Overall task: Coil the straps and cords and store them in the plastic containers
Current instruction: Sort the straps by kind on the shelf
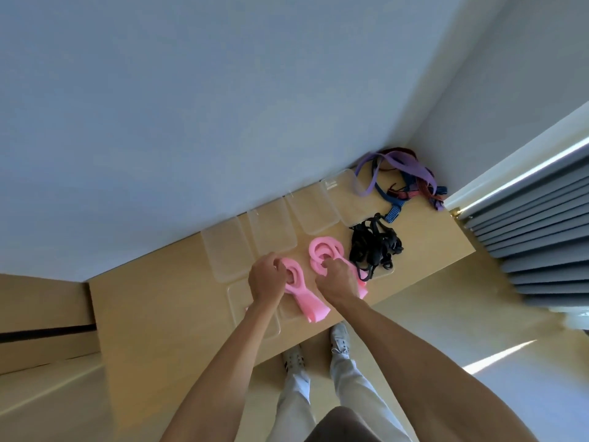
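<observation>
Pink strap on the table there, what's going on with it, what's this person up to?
A person stands at a wooden table, working a pink strap with both hands. The left hand grips one looped part and the right hand grips another, apparently coiling it. Clear plastic containers sit in a row by the wall, nothing visible in them. A tangle of black cords lies right of the hands, and purple and blue straps are piled in the far corner.

left grip (267, 275): fingers curled, pinching | right grip (338, 279): fingers curled, pinching | forearms extended forward
</observation>
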The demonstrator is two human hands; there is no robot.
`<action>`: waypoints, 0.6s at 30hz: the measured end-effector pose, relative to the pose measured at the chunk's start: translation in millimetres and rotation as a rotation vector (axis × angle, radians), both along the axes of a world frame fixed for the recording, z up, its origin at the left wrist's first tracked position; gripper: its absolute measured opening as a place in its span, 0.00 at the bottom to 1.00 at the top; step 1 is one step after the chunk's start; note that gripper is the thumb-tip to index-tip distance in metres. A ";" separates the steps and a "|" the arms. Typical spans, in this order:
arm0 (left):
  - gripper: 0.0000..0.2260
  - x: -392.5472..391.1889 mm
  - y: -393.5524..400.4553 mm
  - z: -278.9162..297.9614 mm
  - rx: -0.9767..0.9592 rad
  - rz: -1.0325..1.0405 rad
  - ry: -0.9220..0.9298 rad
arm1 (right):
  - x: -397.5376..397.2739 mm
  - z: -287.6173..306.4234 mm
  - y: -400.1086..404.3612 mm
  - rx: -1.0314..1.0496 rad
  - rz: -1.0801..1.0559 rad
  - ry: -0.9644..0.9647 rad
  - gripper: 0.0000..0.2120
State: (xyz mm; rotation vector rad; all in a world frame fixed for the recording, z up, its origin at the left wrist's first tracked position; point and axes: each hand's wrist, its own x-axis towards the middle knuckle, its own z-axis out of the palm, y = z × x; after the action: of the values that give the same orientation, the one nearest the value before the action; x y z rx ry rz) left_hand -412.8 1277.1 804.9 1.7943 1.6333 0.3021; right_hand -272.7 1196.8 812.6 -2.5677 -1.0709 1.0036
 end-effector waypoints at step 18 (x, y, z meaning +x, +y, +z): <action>0.10 291.2 51.6 65.1 0.035 -0.401 -0.034 | 268.3 51.8 53.9 0.006 -0.055 -0.057 0.10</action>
State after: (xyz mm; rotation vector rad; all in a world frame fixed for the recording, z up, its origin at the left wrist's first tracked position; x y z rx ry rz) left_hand -121.5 1328.7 870.0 2.0778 1.2141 0.1768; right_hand -4.4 1250.7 864.5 -2.6203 -1.0091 0.9187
